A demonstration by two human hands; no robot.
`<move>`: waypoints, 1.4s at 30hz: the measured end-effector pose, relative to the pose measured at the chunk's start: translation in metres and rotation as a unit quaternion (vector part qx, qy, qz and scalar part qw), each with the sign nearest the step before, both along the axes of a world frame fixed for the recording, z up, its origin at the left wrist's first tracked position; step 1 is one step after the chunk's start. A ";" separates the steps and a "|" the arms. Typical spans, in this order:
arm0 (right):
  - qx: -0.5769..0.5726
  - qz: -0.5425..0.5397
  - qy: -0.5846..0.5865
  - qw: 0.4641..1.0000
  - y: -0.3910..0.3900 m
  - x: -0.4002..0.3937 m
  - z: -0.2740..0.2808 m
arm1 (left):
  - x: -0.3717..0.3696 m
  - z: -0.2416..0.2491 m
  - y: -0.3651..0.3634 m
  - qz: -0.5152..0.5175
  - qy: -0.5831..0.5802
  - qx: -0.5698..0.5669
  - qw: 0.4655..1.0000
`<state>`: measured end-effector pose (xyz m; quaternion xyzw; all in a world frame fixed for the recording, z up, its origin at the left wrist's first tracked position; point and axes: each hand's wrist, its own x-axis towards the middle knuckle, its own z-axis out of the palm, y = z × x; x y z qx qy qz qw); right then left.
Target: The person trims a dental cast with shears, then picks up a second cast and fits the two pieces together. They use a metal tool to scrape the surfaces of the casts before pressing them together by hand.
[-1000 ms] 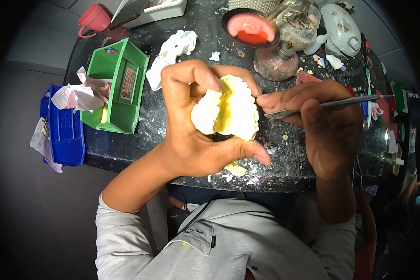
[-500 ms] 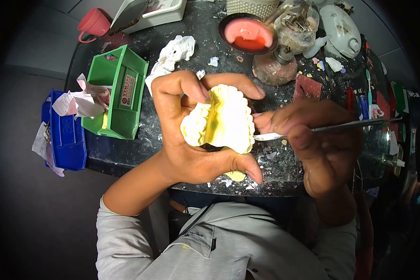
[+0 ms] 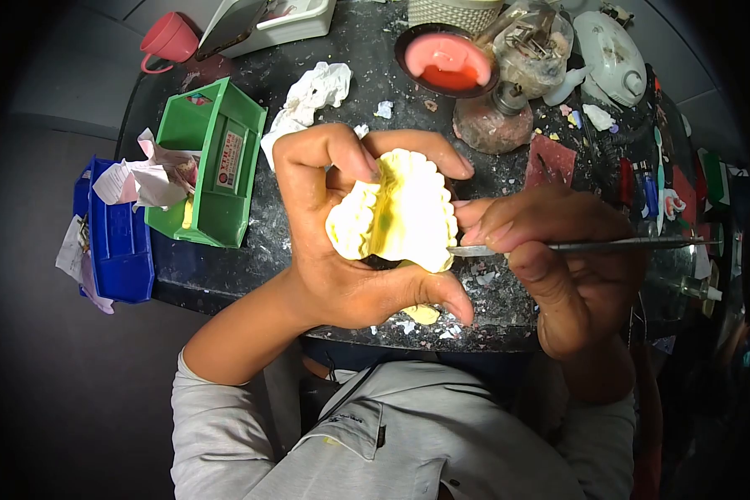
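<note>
A pale yellow dental cast (image 3: 412,208) with a row of teeth round its edge is gripped in my left hand (image 3: 333,242), fingers curled over the top and thumb below. My right hand (image 3: 558,258) holds a thin metal carving knife (image 3: 608,246) like a pen. The blade's tip meets the lower right edge of the cast, by the rear teeth. Bright glare washes out part of the cast, and its underside is hidden. Beneath my left thumb, a yellow piece (image 3: 422,314) lies on the bench.
A green bin (image 3: 233,167) and a blue bin (image 3: 125,242) holding papers stand at the left. Crumpled tissue (image 3: 321,87) lies behind my left hand. Further back are a bowl of pink and red wax (image 3: 446,62), a glass burner (image 3: 492,125) and a pink wax sheet (image 3: 550,162).
The knife has turned flatter, its handle end dropping, and its tip has shifted slightly down and left along the cast's edge. My left hand and the cast stay nearly still.
</note>
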<state>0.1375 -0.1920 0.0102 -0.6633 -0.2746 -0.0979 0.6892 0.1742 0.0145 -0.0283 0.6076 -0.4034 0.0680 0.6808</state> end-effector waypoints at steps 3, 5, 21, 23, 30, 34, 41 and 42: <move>-0.017 -0.008 -0.005 1.000 0.000 0.000 -0.001 | 0.000 -0.003 -0.003 0.017 -0.003 -0.006 1.000; -0.033 -0.016 -0.015 0.999 -0.001 0.001 -0.004 | -0.003 -0.002 -0.004 0.034 -0.005 0.005 0.999; -0.051 -0.007 -0.066 0.997 -0.003 0.008 -0.013 | -0.006 0.000 -0.005 0.023 0.018 -0.020 0.999; -0.044 -0.003 -0.075 0.996 -0.002 0.008 -0.013 | -0.005 -0.001 -0.006 0.021 0.013 -0.024 0.999; -0.058 -0.024 -0.043 0.997 -0.002 0.005 -0.010 | -0.005 0.002 -0.005 0.023 0.015 -0.016 0.999; -0.057 -0.029 -0.025 0.998 -0.002 0.003 -0.008 | -0.006 0.000 -0.006 0.026 0.027 -0.023 0.999; -0.087 -0.018 -0.064 0.994 -0.003 0.008 -0.011 | -0.007 -0.003 -0.006 0.017 0.054 -0.027 0.998; -0.093 -0.014 -0.063 0.994 -0.003 0.008 -0.011 | -0.006 -0.003 -0.006 0.014 0.053 -0.023 0.998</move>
